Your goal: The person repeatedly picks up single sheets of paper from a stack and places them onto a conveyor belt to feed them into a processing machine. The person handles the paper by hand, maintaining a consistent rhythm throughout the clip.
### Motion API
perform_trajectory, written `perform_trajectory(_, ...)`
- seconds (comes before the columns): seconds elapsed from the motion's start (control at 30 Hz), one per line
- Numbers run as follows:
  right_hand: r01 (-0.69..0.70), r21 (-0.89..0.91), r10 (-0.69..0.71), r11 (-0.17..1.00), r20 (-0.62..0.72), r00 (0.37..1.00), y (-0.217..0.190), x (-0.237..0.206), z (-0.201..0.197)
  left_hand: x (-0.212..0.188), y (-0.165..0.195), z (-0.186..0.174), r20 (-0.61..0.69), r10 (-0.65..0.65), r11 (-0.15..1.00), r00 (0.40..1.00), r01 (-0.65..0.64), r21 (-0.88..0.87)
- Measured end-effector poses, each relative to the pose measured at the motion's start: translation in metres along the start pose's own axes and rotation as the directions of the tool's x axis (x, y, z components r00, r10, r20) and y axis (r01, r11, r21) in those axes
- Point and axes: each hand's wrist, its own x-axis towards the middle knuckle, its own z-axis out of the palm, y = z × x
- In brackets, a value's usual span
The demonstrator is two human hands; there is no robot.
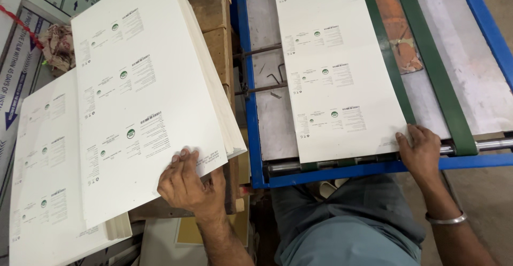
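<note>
My left hand grips the near corner of a thick stack of white printed sheets, lifted and tilted over a second pile of the same sheets at the lower left. My right hand presses on the near right corner of a single white printed sheet lying on the blue-framed machine table. Two green belts run along the table beside that sheet. A metal bangle sits on my right wrist.
A brown wooden block or box stands between the stack and the machine. A metal roller crosses the table's near end. Boxes with printed panels and a crumpled rag lie at the far left.
</note>
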Motion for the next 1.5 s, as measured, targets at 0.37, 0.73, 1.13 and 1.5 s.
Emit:
perform_trajectory(0.37,0.135,-0.253,-0.120,0.958,0.073,0.990,-0.019,0.010,0.020,0.001,0.001,0.000,0.002,0.001,1.000,1.000,-0.001,-0.001)
perform_trajectory(0.73,0.312,-0.338,-0.232,0.888,0.257,0.938,-0.081,0.020,0.046,0.002,0.002,0.000,0.004,0.010,1.000,1.000,-0.010,0.004)
perform_trajectory(1.13,0.241,-0.047,-0.243,0.969,-0.051,0.969,-0.061,0.009,0.032,0.005,0.002,-0.003,0.022,0.010,1.000,1.000,-0.010,-0.006)
perform_trajectory(1.5,0.192,-0.014,-0.191,0.981,-0.175,0.966,-0.045,-0.029,0.026,0.006,0.005,-0.010,0.048,0.027,1.000,0.998,-0.027,0.000)
